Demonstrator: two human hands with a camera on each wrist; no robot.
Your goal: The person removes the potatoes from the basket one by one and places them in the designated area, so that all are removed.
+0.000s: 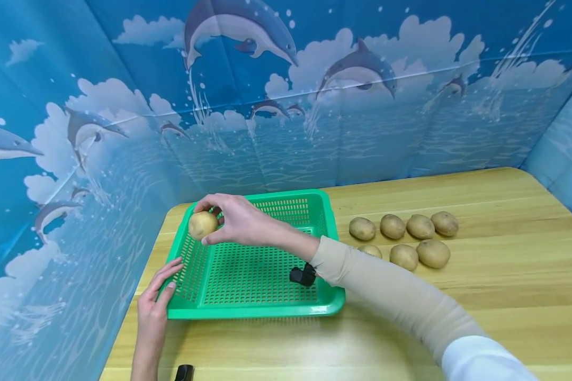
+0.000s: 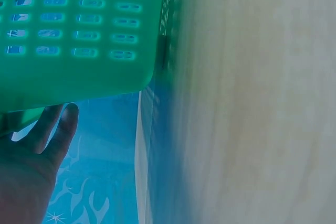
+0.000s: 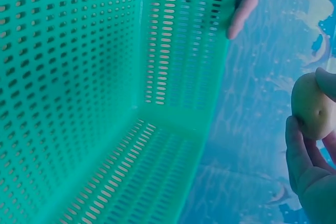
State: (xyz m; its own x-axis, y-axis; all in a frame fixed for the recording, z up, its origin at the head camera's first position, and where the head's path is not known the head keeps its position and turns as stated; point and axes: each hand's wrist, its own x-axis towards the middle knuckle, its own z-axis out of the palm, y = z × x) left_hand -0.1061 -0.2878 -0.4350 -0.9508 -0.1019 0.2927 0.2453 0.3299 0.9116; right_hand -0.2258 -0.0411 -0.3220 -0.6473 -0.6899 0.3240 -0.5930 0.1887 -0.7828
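A potato (image 1: 203, 226) is pinched between the thumb and fingers of my right hand (image 1: 235, 219), above the left side of a green plastic basket (image 1: 257, 312). In the right wrist view the same potato (image 3: 312, 108) sits at the right edge, between thumb and fingertips. My left hand (image 1: 154, 296) holds the basket's left rim near its front corner, fingers over the edge. From the left wrist, some fingers of that hand (image 2: 31, 156) show just outside the rim. No potatoes show in the visible part of the basket.
Several potatoes (image 1: 420, 226) lie in two rows on the wooden table (image 1: 505, 296), right of the basket. A dolphin-printed blue curtain (image 1: 286, 148) hangs behind the table and along its left side. A small black object (image 1: 184, 372) shows at the front edge of the view.
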